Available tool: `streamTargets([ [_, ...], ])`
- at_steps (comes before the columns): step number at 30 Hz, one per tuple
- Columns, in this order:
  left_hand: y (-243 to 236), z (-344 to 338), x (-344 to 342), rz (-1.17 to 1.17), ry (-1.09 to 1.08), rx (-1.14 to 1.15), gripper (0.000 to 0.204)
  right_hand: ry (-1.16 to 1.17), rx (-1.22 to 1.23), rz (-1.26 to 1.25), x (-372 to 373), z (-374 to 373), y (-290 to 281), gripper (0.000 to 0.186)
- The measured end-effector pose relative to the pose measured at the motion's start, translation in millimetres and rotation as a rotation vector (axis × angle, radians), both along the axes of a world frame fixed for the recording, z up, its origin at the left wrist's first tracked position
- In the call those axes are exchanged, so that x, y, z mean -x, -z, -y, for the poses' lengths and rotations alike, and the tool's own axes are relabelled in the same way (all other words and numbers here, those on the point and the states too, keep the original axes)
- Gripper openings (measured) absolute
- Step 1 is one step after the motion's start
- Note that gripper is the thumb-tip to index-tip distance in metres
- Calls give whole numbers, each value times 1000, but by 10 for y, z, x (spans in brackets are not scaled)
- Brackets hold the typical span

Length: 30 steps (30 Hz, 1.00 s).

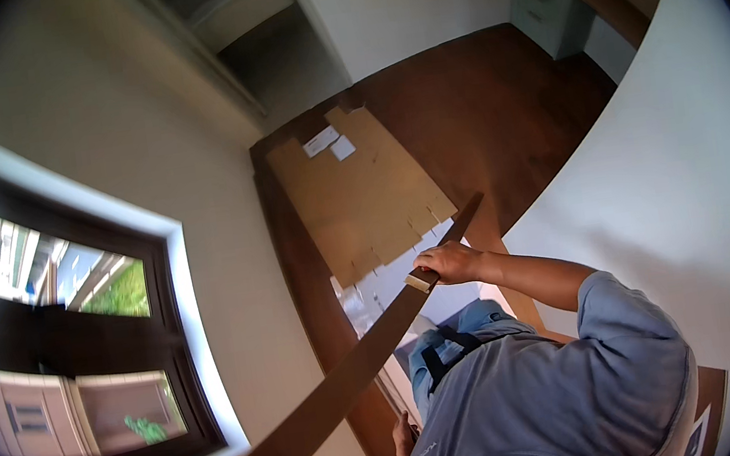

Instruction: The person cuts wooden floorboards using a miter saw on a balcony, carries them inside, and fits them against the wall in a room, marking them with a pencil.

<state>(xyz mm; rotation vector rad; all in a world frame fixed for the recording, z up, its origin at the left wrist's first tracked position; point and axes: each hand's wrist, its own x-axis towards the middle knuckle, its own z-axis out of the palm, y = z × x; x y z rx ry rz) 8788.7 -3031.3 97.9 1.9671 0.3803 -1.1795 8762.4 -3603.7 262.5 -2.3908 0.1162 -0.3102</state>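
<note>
My right hand (450, 263) grips a long, dark brown board (330, 380) that runs diagonally from the lower left to the middle right. A short piece with a pale gold face (418, 282) lies against the board just under my fingers. My left hand (405, 444) is low beside my body, partly hidden by my grey shirt, so what it touches is unclear. Beyond the board a large flattened cardboard sheet (361, 201) lies on the floor, with two white papers (321, 141) on it and white sheeting (365, 300) below it.
A dark-framed window (53, 306) is in the left wall (239, 318). A white wall (635, 174) curves along the right. A doorway (269, 56) opens at the back, and a pale drawer cabinet (539, 11) with a wooden top stands at the back right on the brown floor (498, 118).
</note>
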Motion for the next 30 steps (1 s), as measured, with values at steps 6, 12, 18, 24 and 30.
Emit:
streamTargets([
  [6, -684, 1366, -1782, -40, 71, -37, 37, 90, 154, -109, -777, 1116, 43, 10],
  [12, -470, 2333, -3092, 84, 256, -122, 38, 48, 292, -305, -1341, 2427, 734, 16],
  [18, -384, 3825, -3819, 170, 236, -222, 43, 93, 225, -454, -2006, 3987, 1434, 21],
  [24, -208, 5169, -4728, 136, 252, -221, 44, 96, 305, -602, -2514, 5152, 1672, 19],
  [30, 86, 6598, -5793, 106, 302, -200, 47, 74, 280, -639, -3180, 6306, 2005, 20],
])
